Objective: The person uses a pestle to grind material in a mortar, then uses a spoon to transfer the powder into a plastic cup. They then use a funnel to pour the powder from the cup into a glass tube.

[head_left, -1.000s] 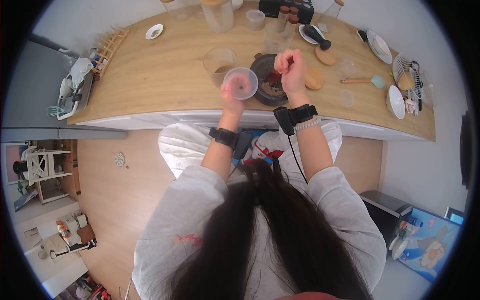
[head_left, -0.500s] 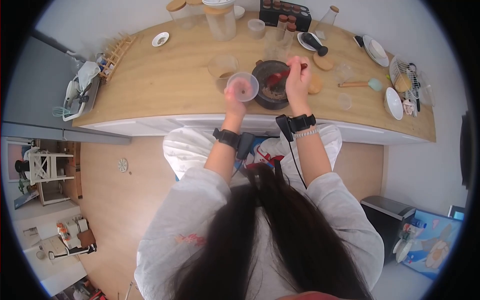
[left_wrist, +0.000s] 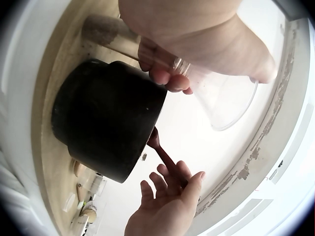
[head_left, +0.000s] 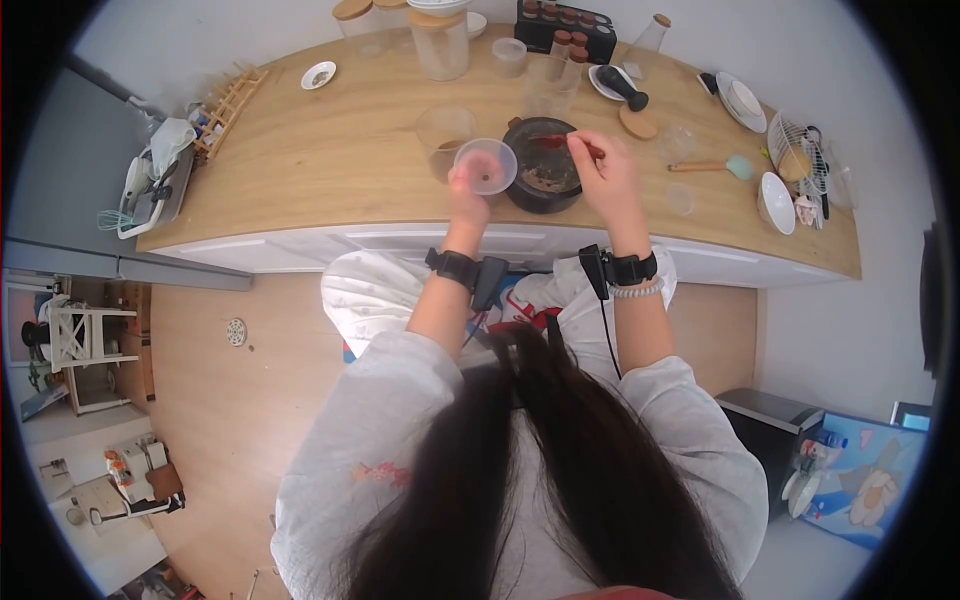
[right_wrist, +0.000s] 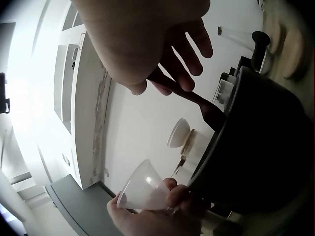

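My left hand holds a clear plastic funnel by its side, left of a dark stone mortar. In the left wrist view its curled fingers lie around the funnel's narrow spout. My right hand pinches the handle of a dark red spoon between thumb and fingers at the mortar's right. The spoon's head is over the mortar's mouth, at its far side. Bits of brown matter cling inside the mortar. Just behind the funnel stands a clear glass with brown powder at its bottom.
Behind the mortar are another clear glass container and a black spice rack. A black pestle lies on a white dish. To the right are a wooden lid, a spatula and a white bowl.
The right hand has lowered and shifted right, and the spoon has swung from low in the mortar to its far rim. The left hand keeps the funnel nearly in place.
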`<state>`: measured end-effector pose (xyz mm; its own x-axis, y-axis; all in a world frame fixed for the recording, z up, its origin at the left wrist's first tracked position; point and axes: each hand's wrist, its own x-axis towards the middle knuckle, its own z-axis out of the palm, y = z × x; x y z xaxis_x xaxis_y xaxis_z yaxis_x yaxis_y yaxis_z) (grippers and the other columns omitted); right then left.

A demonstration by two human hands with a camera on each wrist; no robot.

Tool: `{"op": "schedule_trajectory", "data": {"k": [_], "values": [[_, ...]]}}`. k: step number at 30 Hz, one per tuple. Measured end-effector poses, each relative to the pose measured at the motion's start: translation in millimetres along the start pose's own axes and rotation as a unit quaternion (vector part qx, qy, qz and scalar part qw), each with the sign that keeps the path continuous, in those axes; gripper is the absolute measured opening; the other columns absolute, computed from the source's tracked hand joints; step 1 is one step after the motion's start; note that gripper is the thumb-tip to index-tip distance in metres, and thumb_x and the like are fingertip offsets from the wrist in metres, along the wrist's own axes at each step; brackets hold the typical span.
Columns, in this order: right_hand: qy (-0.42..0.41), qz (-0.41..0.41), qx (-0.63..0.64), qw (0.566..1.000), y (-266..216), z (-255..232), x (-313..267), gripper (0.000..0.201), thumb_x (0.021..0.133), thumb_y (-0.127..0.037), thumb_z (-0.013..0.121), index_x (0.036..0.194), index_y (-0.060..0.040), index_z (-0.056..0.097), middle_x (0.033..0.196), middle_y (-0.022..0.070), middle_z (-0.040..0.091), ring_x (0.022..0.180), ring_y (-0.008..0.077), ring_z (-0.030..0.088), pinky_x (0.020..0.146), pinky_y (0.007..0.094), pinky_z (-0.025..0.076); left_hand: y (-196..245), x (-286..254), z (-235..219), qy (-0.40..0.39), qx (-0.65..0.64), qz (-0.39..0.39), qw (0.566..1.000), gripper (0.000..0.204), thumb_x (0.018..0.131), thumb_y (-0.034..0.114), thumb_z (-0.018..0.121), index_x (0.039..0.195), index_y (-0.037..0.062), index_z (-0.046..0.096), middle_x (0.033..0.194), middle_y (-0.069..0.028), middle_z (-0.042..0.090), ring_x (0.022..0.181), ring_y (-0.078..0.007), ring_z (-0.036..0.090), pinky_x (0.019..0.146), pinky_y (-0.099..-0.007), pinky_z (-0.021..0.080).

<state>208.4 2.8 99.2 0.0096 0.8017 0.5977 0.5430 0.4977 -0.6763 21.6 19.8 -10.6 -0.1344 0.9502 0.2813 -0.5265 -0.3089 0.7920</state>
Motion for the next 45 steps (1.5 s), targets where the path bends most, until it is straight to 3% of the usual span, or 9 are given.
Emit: {"op": "schedule_trajectory", "data": {"k": [8,14,19,23,31,35,38,45], "values": [[-0.046,0.010,0.004,0.999,2.6,-5.7,-22.7,0.017,0.079,-0.020,0.065,0.090,-0.0069,0.066,0.074,0.0073,0.059,0.070,0.0198,0.053,0.062,0.0297,0.043,-2.2,2.2,0.6,0.001,0.002,0.012,1.000,0.058,0.078,0.058,0.038,0.085,0.0035,0.055,0.075,-0.0070,0.055,0.061,-0.0179,0.053,0.053,-0.0282,0.042],[-0.074,0.053,0.066,0.994,10.0,-11.7,-31.8,0.016,0.080,-0.019,0.064,0.090,-0.0067,0.067,0.076,0.0073,0.059,0.072,0.0186,0.053,0.066,0.0274,0.044,-2.2,1.1,-1.5,0.003,0.015,0.010,1.000,0.060,0.080,0.059,0.036,0.085,0.0031,0.055,0.073,-0.0071,0.055,0.060,-0.0179,0.053,0.052,-0.0287,0.042],[-0.129,0.041,0.126,0.983,13.9,-26.6,-23.8,0.014,0.082,-0.017,0.062,0.088,-0.0049,0.066,0.076,0.0071,0.056,0.075,0.0179,0.054,0.069,0.0274,0.045,-2.6,2.6,0.1,0.002,0.009,0.016,1.000,0.062,0.081,0.061,0.034,0.084,0.0031,0.056,0.071,-0.0068,0.055,0.059,-0.0178,0.053,0.051,-0.0285,0.041],[-0.176,0.090,0.197,0.960,21.8,-39.1,-9.1,0.015,0.083,-0.017,0.061,0.088,-0.0036,0.066,0.078,0.0061,0.055,0.076,0.0166,0.054,0.069,0.0279,0.046,1.6,1.9,-0.1,-0.004,-0.005,0.004,1.000,0.055,0.079,0.053,0.040,0.082,0.0006,0.057,0.073,-0.0064,0.057,0.066,-0.0159,0.054,0.058,-0.0277,0.043],[-0.160,0.055,0.098,0.981,29.4,-28.5,5.4,0.018,0.083,-0.021,0.060,0.091,-0.0057,0.065,0.079,0.0063,0.055,0.074,0.0169,0.053,0.067,0.0273,0.045,6.1,0.7,3.7,-0.006,-0.019,-0.001,1.000,0.052,0.081,0.050,0.039,0.080,0.0010,0.056,0.072,-0.0060,0.056,0.065,-0.0171,0.055,0.054,-0.0282,0.045],[-0.168,0.024,0.096,0.981,30.9,-16.8,9.8,0.020,0.083,-0.025,0.059,0.091,-0.0071,0.065,0.077,0.0072,0.056,0.076,0.0183,0.053,0.065,0.0285,0.043,2.1,1.6,4.5,0.019,0.016,0.008,1.000,0.062,0.081,0.060,0.032,0.083,0.0024,0.055,0.071,-0.0071,0.055,0.059,-0.0173,0.052,0.051,-0.0272,0.041],[-0.160,0.070,0.099,0.980,31.3,-10.3,12.8,0.022,0.084,-0.026,0.058,0.088,-0.0060,0.065,0.073,0.0085,0.056,0.074,0.0191,0.052,0.063,0.0300,0.042,2.2,1.6,4.2,0.007,0.028,0.017,0.999,0.063,0.081,0.060,0.032,0.083,0.0021,0.055,0.071,-0.0072,0.055,0.058,-0.0172,0.052,0.051,-0.0269,0.041],[-0.160,0.020,0.052,0.986,23.2,-7.3,14.3,0.020,0.080,-0.023,0.059,0.079,-0.0036,0.066,0.065,0.0099,0.054,0.069,0.0214,0.050,0.059,0.0312,0.040,7.5,1.5,7.1,-0.005,-0.006,0.001,1.000,0.058,0.080,0.055,0.036,0.080,0.0012,0.056,0.070,-0.0072,0.056,0.058,-0.0172,0.053,0.050,-0.0272,0.042]]}}
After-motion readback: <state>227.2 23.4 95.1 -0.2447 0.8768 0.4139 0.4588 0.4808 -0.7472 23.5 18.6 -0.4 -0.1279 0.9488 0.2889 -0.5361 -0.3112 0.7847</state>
